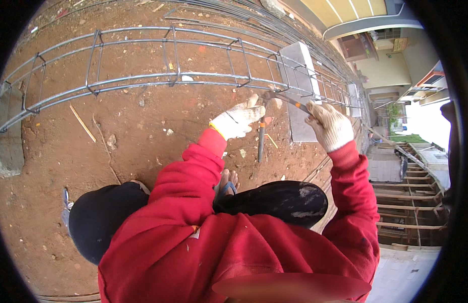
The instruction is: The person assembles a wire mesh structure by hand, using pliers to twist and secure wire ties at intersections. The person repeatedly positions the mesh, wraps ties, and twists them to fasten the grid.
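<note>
Left hand (238, 120), white glove, fingers curled together against the lower bar of the rebar cage (168, 81), beside a tie point. Right hand (328, 125), white glove, fingers clamped on the handle of a pincer tool (289, 99); tool head meets the cage just right of the left hand. Cage lies lengthwise over red dirt (143, 136), propped on grey concrete blocks (300, 91). Brown rectangular sign (399, 44) on the cream wall, upper right; lettering too small to tell.

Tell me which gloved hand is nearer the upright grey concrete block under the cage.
Right. The right hand grips a tool just before the concrete block; the left hand sits farther left, at the rebar cage.
</note>
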Available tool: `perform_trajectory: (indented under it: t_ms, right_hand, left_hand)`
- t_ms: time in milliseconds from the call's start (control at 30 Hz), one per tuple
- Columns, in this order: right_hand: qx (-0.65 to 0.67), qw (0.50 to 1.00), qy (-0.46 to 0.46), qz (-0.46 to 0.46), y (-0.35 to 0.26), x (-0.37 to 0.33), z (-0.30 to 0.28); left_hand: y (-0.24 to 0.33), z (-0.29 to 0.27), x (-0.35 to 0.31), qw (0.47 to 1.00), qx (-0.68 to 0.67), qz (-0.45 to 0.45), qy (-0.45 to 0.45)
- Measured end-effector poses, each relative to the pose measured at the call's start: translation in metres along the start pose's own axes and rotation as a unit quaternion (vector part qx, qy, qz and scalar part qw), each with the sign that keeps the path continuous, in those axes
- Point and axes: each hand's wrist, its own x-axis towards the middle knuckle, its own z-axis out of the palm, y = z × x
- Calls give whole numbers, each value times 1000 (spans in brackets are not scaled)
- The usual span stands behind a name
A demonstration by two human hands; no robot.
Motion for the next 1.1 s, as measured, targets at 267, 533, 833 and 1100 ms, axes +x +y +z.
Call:
perform_trajectory:
  t_ms: [267,533,833,1100]
  right_hand:
    - [-37,998,-23,-44,-8,56,0]
    - [12,992,-118,43,15,62,-4]
    - [-9,997,-72,-1,14,62,-8]
    - [-6,992,-119,-38,13,86,-25]
  left_hand:
    - [8,9,-2,988,-108,-111,-17]
    - [56,24,17,843,-497,-47,-199]
    - [54,41,36,992,18,93,-79]
    - [76,34,21,939,337,57,26]
